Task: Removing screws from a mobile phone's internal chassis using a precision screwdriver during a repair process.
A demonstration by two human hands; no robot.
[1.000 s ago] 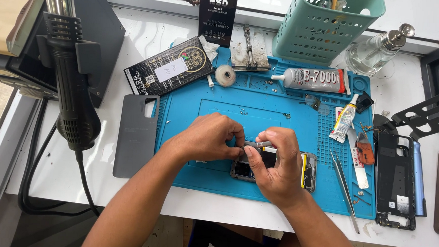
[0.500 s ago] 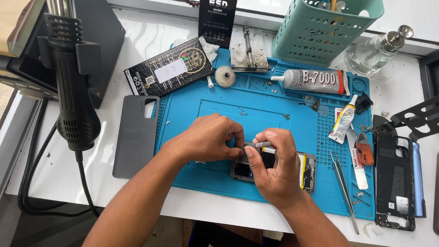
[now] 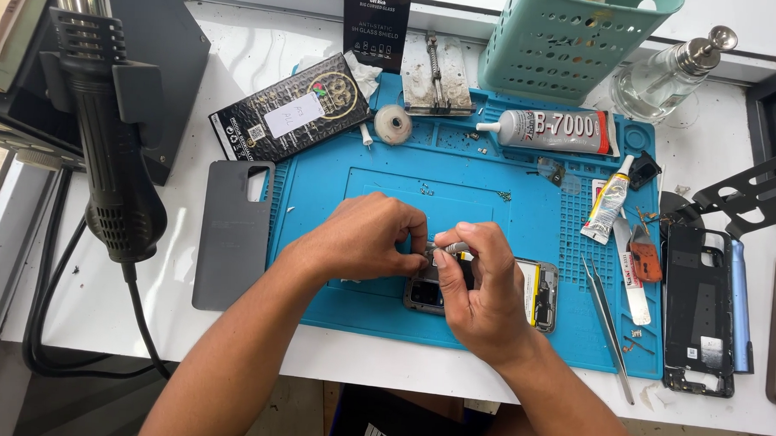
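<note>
With the opened phone [image 3: 536,292] lying at 6 o'clock on the blue mat [image 3: 389,184], the left hand [image 3: 366,236] has closed in to pinch its top edge while the right hand [image 3: 480,290], fingers curled narrow, grips a small metal tool [image 3: 452,246], both now meeting over one spot, suggesting fine work there.
</note>
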